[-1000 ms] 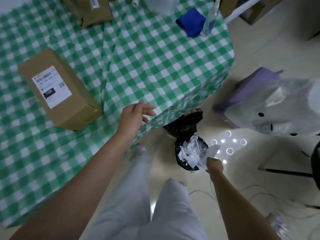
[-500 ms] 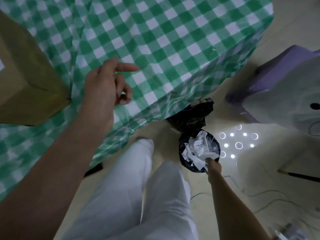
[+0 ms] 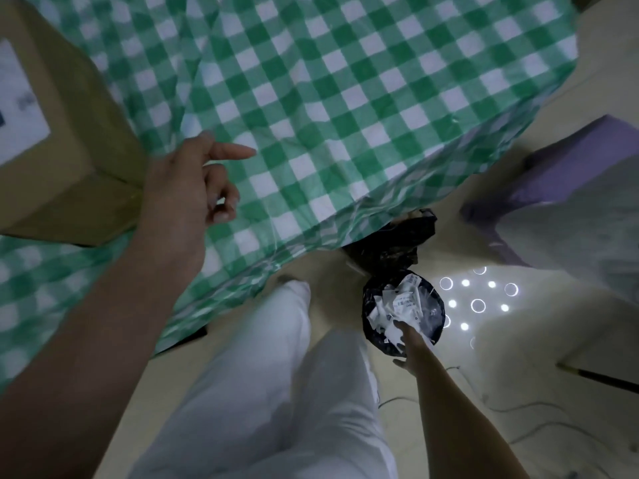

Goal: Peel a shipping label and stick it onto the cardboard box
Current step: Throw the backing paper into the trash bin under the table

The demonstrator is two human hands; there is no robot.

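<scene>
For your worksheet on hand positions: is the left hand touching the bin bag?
No. The left hand is over the checked cloth beside the box; the right hand reaches the bin bag.

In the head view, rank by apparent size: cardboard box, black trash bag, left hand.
1. Cardboard box, though cut off by the frame.
2. Left hand: close to the camera, so it looks enlarged.
3. Black trash bag, farther away on the floor.

Green-and-white checked cloth [image 3: 345, 98] covers the bench and hangs over its edge. On the pale floor [image 3: 518, 392] below sits a black bin bag [image 3: 403, 307] stuffed with crumpled white paper scraps [image 3: 397, 302] — another black bag [image 3: 390, 243] sits behind it, half under the cloth. Purple box [image 3: 553, 174] off to the right, thin cables [image 3: 539, 433] trailing across the floor.
</scene>
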